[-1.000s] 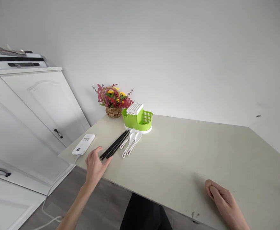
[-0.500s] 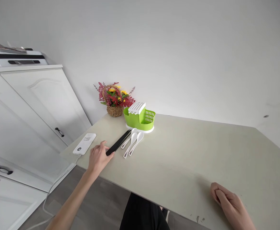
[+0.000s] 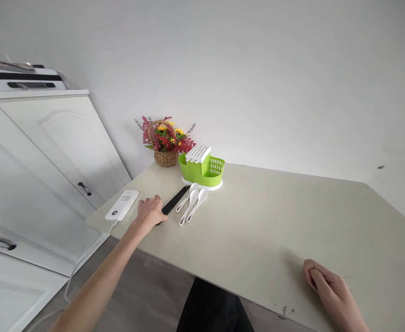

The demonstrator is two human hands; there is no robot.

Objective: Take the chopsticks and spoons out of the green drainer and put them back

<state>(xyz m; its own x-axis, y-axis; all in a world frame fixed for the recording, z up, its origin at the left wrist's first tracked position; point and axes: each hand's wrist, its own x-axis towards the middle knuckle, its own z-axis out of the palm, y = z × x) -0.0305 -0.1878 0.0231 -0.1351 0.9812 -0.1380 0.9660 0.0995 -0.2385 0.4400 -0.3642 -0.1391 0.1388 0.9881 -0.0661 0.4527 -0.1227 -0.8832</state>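
My left hand lies over the near ends of the black chopsticks on the beige table, fingers curled down onto them. Right beside the chopsticks lie three white spoons, handles toward me. Behind them stands a green cutlery caddy with a white slotted top. My right hand rests on the table's near edge at the right, fingers curled loosely, nothing seen in it.
A white power bank with a cable lies at the table's left corner. A wicker flower basket stands by the wall. White cabinets with dark handles stand to the left, with a printer-like device on top.
My left hand has moved forward from the table edge onto the near ends of the chopsticks and closed over them. The right hand has stayed in place.
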